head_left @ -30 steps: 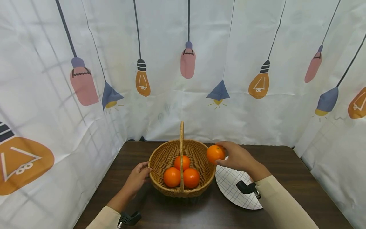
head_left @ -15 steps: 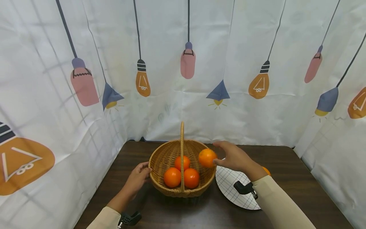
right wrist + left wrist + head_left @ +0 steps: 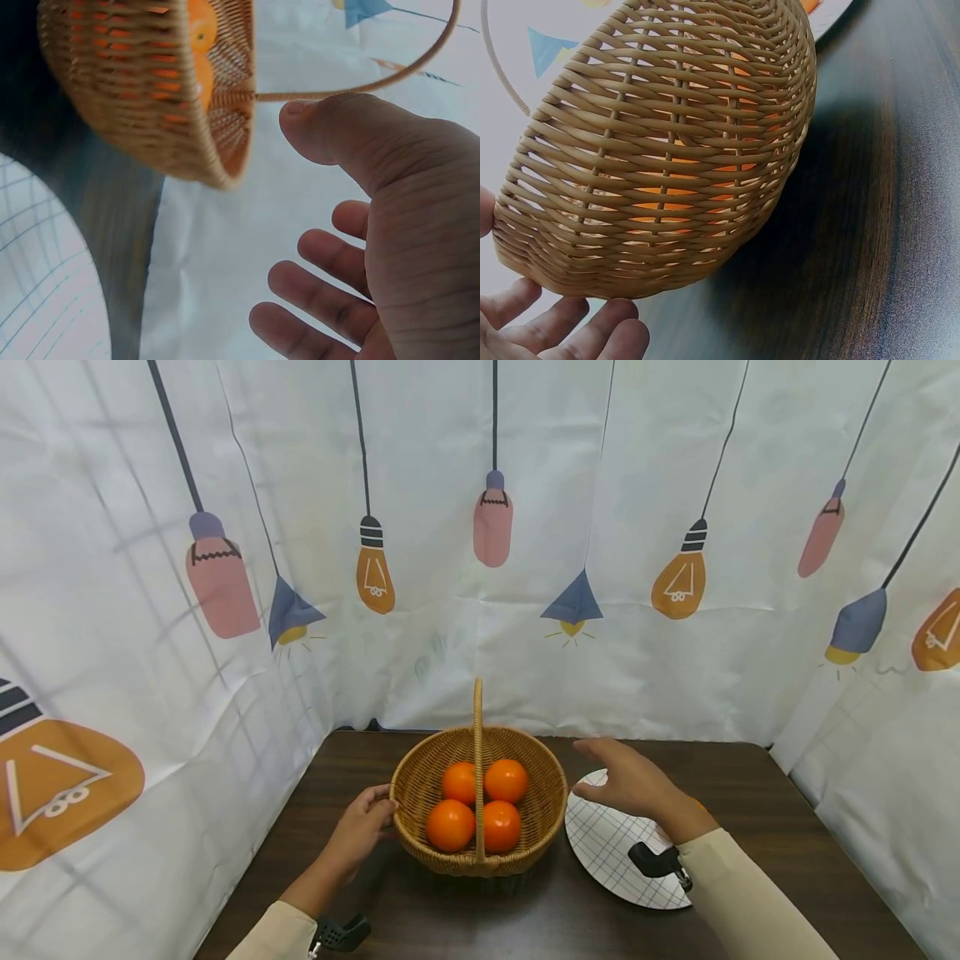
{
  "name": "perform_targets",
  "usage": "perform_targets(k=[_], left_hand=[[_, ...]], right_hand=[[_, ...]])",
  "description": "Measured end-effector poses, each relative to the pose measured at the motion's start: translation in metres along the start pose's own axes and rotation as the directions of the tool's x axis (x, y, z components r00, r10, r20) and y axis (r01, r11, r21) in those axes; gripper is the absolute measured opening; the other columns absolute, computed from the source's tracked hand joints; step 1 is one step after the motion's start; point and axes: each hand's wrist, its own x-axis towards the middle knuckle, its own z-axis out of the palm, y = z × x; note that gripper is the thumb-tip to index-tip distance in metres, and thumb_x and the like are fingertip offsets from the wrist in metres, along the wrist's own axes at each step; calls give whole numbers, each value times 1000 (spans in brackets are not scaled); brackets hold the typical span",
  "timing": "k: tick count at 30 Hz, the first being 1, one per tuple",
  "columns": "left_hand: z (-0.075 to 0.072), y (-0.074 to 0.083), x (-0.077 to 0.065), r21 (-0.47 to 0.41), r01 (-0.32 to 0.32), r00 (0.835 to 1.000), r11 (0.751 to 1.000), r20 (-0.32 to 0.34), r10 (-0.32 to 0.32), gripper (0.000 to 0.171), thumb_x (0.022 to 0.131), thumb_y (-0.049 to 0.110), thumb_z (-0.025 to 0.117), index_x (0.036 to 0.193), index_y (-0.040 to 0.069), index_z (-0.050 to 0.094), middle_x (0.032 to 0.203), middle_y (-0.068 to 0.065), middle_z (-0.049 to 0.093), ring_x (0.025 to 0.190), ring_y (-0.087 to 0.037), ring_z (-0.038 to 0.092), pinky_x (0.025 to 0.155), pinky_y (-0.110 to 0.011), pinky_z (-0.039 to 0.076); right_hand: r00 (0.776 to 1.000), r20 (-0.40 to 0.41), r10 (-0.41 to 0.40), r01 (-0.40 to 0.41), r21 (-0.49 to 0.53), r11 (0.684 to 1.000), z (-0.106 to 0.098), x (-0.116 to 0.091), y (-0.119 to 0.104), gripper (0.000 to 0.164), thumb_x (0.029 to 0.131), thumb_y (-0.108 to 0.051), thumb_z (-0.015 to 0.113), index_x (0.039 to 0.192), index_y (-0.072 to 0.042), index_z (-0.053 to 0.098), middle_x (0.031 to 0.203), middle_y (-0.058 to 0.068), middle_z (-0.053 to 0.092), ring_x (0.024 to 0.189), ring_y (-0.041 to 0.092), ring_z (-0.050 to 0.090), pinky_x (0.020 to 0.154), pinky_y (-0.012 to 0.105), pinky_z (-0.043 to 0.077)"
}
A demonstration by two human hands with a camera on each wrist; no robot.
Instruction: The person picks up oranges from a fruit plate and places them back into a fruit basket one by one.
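A wicker basket (image 3: pixel 543 852) with a tall handle (image 3: pixel 478 718) stands on the table, holding several oranges (image 3: pixel 506 781). My left hand (image 3: pixel 360 827) grips the basket's left rim, thumb on the rim and fingers along the outer wall. In the left wrist view the fingers (image 3: pixel 585 330) touch the woven side, and orange shows through the gaps. My right hand (image 3: pixel 637 781) hovers right of the basket above a plate, thumb and fingers spread apart with nothing between them. In the right wrist view the hand (image 3: pixel 405 247) is apart from the basket's rim.
A white plate (image 3: pixel 600 852) with a grid pattern lies right of the basket. A bit of another orange (image 3: pixel 699 806) peeks out behind my right wrist. The dark wooden table (image 3: pixel 480 927) ends against a white curtain (image 3: pixel 480 643) printed with lamps.
My right hand lowered an orange into the basket's right rear and let go, then drew back to the right. The orange behind the handle shifted slightly left. My left hand stayed on the rim.
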Motion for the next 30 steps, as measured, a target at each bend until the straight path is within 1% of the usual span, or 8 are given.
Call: perform_targets(k=[3, 7, 12, 16, 19, 25, 30], left_hand=[[0, 1, -1, 5, -8, 1000, 1000, 4, 8, 48, 104, 18, 52, 146, -3, 44, 130, -26, 60, 111, -34, 65, 93, -55, 54], [-1, 2, -1, 7, -20, 1000, 1000, 13, 20, 50, 104, 18, 52, 147, -5, 42, 130, -27, 59, 113, -36, 64, 92, -55, 54], [0, 1, 0, -7, 0, 1000, 1000, 6, 0, 48, 104, 18, 52, 146, -3, 44, 130, -26, 59, 114, -37, 64, 94, -57, 53], [0, 1, 1, -2, 4, 1000, 1000, 0, -4, 47, 104, 18, 52, 146, -3, 45, 130, -26, 60, 112, -36, 64, 94, -57, 52], [0, 0, 1, 1, 1, 1000, 1000, 2, -1, 47, 104, 17, 52, 146, -3, 44, 130, -26, 59, 112, -35, 64, 94, -57, 52], [-1, -1, 1, -6, 4, 1000, 1000, 3, -4, 47, 104, 17, 52, 146, -2, 44, 131, -25, 59, 112, -34, 64, 94, -57, 53], [-1, -2, 1, -10, 2, 1000, 1000, 4, -2, 46, 104, 17, 52, 146, -2, 44, 130, -25, 60, 113, -35, 64, 94, -57, 53]], right_hand=[[1000, -6, 17, -17, -15, 1000, 1, -5, 9, 76, 88, -44, 80, 148, -8, 52, 146, 10, 55, 126, 33, 58, 99, 55, 49], [999, -20, 37, -37, -19, 999, 2, -13, 20, 75, 88, -44, 80, 148, -7, 52, 143, 12, 57, 125, 35, 58, 98, 57, 49], [997, -32, 65, -66, -5, 998, 2, -24, 29, 76, 87, -44, 81, 147, -7, 53, 141, 13, 58, 123, 36, 58, 94, 58, 50], [995, -30, 93, -93, -3, 996, 1, -32, 36, 74, 87, -40, 81, 147, -7, 53, 142, 14, 57, 123, 37, 58, 93, 58, 51], [994, -29, 109, -110, -8, 994, 0, -37, 40, 73, 87, -39, 82, 147, -7, 53, 141, 15, 57, 123, 38, 59, 92, 58, 52], [993, -32, 111, -112, -22, 994, -3, -46, 48, 78, 88, -47, 79, 146, -4, 52, 140, 19, 57, 121, 41, 59, 88, 59, 53], [990, -33, 134, -134, -25, 991, -4, -53, 55, 82, 86, -51, 79, 146, -3, 52, 139, 20, 58, 120, 41, 60, 88, 59, 52]])
